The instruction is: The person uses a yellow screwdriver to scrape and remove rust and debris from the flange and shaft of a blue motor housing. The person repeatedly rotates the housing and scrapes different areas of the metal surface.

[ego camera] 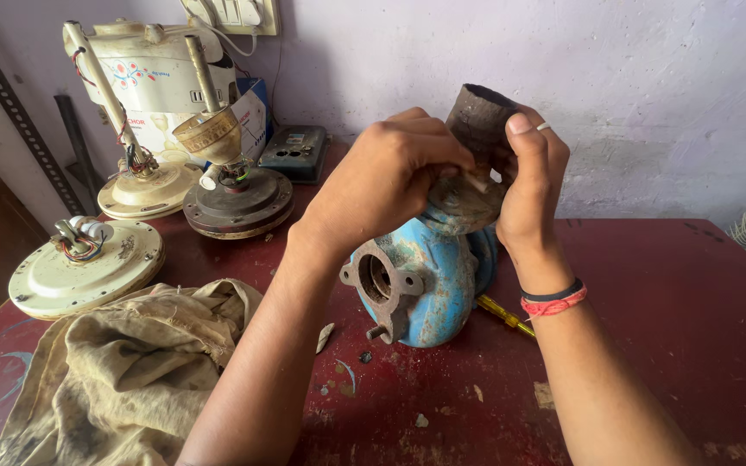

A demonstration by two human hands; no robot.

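On top of the blue pump body (pixel 429 285), which stands near the middle of the dark red table (pixel 666 345), I have both hands around a rusty pipe piece (pixel 481 116) with its flange (pixel 464 203). My left hand (pixel 382 177) comes over the flange from the left side of the pump, fingers curled and pinching something small and pale at the base of the pipe; what this small piece is, I cannot tell. My right hand (pixel 533 181) closes on the pipe from the right side of the pump, thumb up along the dark tube.

I judge the pump body to be cast metal, heavy and stiff, so it will stay put while I work on top of it. Its paint is worn and the surface looks rough, not slippery. The pipe piece looks corroded, with a grainy skin that gives good friction, but the rim may be sharp or crumbly. The best hold seems the tube itself, and the flange edge for turning.

Behind the pump, a yellow screwdriver handle (pixel 504 315) lies on the table, partly hidden. Left of the pump lies a dirty cloth (pixel 123 371), and further left and behind stand three ceiling fan motors (pixel 88 263), well apart from the pump.
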